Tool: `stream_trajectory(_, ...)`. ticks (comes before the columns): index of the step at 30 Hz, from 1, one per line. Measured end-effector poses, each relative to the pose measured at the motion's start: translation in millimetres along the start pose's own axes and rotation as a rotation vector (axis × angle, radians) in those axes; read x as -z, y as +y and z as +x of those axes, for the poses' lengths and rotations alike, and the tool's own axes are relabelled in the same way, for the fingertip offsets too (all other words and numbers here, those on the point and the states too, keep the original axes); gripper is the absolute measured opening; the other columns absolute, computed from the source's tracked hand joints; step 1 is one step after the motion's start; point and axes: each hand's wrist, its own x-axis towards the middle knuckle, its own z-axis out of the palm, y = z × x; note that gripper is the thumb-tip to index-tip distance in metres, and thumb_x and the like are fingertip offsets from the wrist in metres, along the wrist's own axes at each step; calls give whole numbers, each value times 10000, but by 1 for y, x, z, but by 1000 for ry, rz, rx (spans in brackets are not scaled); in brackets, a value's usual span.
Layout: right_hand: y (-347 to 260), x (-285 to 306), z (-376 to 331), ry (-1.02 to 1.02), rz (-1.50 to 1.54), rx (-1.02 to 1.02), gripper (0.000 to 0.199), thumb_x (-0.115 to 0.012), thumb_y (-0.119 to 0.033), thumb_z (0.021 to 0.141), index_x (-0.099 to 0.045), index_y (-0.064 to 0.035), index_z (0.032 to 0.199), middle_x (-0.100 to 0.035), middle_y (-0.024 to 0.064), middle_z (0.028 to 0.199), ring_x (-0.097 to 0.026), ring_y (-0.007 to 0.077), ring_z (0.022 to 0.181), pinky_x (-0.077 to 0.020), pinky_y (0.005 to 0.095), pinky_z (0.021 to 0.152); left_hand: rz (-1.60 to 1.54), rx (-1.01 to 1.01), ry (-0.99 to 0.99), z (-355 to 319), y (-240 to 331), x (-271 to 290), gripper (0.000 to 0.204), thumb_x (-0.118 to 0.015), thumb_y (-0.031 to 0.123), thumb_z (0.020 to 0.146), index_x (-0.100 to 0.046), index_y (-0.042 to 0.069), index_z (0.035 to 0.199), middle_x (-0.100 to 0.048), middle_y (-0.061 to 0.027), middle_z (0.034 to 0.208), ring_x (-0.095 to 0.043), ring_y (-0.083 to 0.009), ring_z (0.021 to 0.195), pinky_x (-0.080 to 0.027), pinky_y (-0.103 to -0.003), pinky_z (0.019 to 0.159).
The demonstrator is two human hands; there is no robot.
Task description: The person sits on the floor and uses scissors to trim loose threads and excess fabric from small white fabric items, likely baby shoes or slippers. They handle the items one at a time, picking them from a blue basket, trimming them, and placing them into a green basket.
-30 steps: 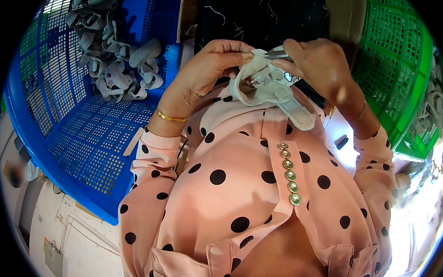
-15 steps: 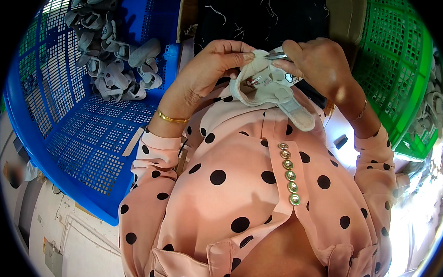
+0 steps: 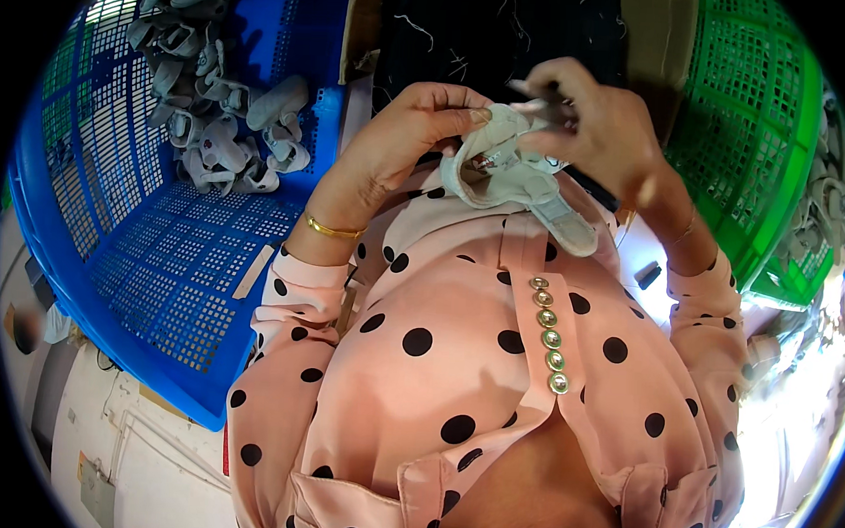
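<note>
My left hand (image 3: 406, 138) pinches the upper edge of a small white child's shoe (image 3: 500, 185) between thumb and fingers. The shoe hangs in front of my body with its opening up and its strap (image 3: 568, 227) spread toward the lower right. At the shoe's upper right edge is my right hand (image 3: 602, 126), smeared by motion, its fingers curled round small metal thread snips (image 3: 538, 106). The snips are blurred and partly hidden by the fingers.
To the left stands a blue plastic basket (image 3: 174, 325) with a heap of small pale shoes (image 3: 217, 140). A green basket (image 3: 753, 136) is on the right, more pale shoes (image 3: 829, 208) beyond it. Black cloth (image 3: 505, 43) with loose thread bits lies ahead, cardboard (image 3: 658, 49) beside it.
My right hand has turned and lifted its fingers slightly, drawing the snips off the shoe's edge. The shoe has dropped a little, still in my left hand.
</note>
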Motion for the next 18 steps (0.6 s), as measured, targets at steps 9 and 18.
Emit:
stream_trajectory(9,62,-2,18,206,-138,-179,242,-655,-258,892,-530,-83,1002,-646,125,744,-648,335,679,-500,381,577,-18,-2,51,0,-4,-4,188,-618,114,943,-660,-21,1068,-664,-39,862,-586,-54,696,-468,-167,609)
stream_trajectory(18,11,3,-17,3,-369,88,428,-625,-473,888,-500,-71,809,-560,114,594,-577,305,532,-437,365,458,-19,14,-17,-1,-2,2,214,-578,158,973,-651,2,1100,-688,-38,952,-643,-85,826,-514,-208,745)
